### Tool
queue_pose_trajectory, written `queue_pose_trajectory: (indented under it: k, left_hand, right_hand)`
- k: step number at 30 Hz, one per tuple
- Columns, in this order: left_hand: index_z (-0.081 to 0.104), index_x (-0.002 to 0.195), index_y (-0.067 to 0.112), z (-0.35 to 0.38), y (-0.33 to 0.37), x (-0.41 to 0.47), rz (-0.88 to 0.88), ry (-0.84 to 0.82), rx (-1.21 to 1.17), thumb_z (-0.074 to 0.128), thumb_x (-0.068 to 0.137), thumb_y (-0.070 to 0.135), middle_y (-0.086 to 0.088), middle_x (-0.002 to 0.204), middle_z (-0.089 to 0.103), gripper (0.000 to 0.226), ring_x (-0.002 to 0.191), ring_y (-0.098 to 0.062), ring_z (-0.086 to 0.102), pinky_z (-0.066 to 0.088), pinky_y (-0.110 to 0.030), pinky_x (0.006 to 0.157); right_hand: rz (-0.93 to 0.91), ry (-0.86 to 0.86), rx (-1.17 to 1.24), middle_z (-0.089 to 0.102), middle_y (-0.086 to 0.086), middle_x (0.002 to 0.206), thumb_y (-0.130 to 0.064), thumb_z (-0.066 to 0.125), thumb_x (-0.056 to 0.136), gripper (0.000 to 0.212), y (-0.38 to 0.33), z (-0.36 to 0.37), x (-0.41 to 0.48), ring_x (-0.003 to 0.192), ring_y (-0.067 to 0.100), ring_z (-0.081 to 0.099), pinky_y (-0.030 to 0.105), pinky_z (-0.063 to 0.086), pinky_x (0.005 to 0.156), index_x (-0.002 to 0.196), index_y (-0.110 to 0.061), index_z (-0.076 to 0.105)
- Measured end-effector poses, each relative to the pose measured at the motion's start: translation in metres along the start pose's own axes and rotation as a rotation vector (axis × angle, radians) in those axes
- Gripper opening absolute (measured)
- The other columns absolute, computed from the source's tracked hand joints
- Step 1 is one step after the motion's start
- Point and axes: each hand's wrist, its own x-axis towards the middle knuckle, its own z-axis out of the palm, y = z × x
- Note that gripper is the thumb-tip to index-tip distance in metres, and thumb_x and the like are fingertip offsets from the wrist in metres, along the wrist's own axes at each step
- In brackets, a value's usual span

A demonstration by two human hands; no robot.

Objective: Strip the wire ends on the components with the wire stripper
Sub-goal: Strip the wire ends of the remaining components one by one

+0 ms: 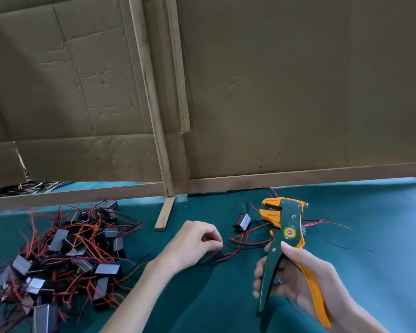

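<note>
Here, at the lower left of the frame, a heap of small black components (65,255) with tangled red and black leads lies on the green table cover (382,236). Just right of it, near the lower middle, the left hand (192,243) has its fingers curled, thumb and forefinger pinching the end of a red wire (235,251). Up and right of that hand a single component (241,221) sits among loose red wires, and at the lower right the right hand (298,282) grips the handles of the green-and-orange wire stripper (283,236), its head raised and tilted left.
</note>
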Motion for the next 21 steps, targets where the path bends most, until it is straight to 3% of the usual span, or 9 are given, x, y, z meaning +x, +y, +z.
queue_pose_trajectory:
  k: [3,8,15,21]
  left_hand:
    - [0.067,0.076,0.027,-0.002,0.007,-0.001,0.042,0.072,-0.123,0.070,0.087,0.021,0.012,0.079,0.071,0.013,0.079,-0.001,0.063,0.047,-0.021,0.081]
    - [0.067,0.084,0.019,-0.010,0.035,-0.006,0.134,0.152,-0.379,0.069,0.087,0.019,0.003,0.084,0.072,0.004,0.084,-0.013,0.066,0.051,-0.028,0.086]
    - [0.063,0.085,0.018,-0.020,0.060,-0.015,0.203,0.170,-0.471,0.070,0.086,0.017,0.012,0.073,0.067,0.006,0.069,-0.002,0.061,0.047,-0.014,0.069]
    - [0.053,0.081,0.023,-0.021,0.069,-0.020,0.264,0.231,-0.287,0.058,0.095,0.012,0.004,0.080,0.062,0.018,0.045,0.003,0.043,0.034,-0.006,0.052]
  right_hand:
    - [0.003,0.004,-0.017,0.058,0.039,0.083,-0.032,0.096,0.045,0.076,0.000,0.000,0.000,0.071,0.053,0.060,0.059,0.053,0.066,0.099,0.000,0.052]
    - [0.017,-0.045,-0.076,0.059,0.039,0.084,-0.032,0.092,0.055,0.075,0.003,0.003,-0.001,0.073,0.052,0.062,0.059,0.052,0.070,0.104,0.001,0.046]
    - [0.040,-0.147,-0.114,0.060,0.038,0.086,-0.031,0.088,0.066,0.071,0.003,0.008,-0.005,0.077,0.049,0.063,0.057,0.053,0.072,0.110,0.003,0.043]
    - [0.025,-0.177,-0.148,0.062,0.035,0.085,-0.032,0.086,0.067,0.072,0.001,0.011,-0.008,0.076,0.047,0.064,0.059,0.053,0.074,0.110,0.003,0.040]
